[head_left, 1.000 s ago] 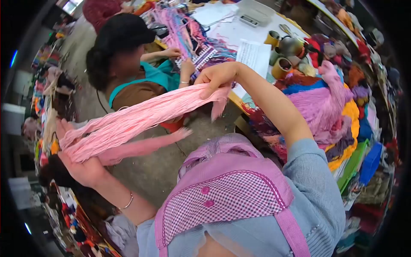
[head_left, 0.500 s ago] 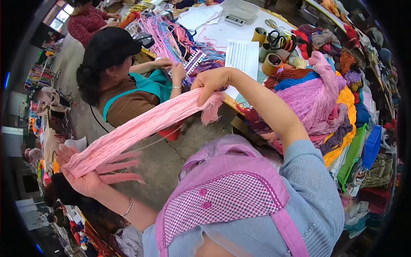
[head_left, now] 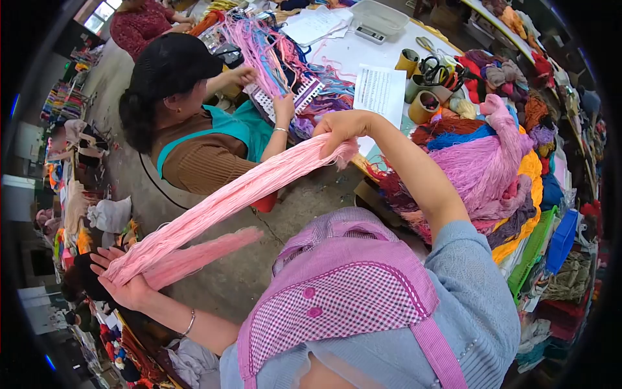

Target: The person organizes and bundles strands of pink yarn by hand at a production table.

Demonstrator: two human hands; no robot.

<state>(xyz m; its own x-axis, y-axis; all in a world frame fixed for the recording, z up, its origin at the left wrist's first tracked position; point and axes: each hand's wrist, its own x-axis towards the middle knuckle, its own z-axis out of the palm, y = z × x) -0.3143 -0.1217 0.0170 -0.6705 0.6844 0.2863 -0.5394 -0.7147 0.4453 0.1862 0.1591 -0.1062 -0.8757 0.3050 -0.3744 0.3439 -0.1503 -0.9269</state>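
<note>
Currently I have one long hank of pale pink yarn stretched aslant between both hands, over grey concrete floor. Right hand: closed, thumb and bent fingers gripping the upper end. Left hand: open, fingers spread, lower end across it. Loose pink strands trail beside. Beyond, I see a black-capped co-worker at the white-topped table.
</note>
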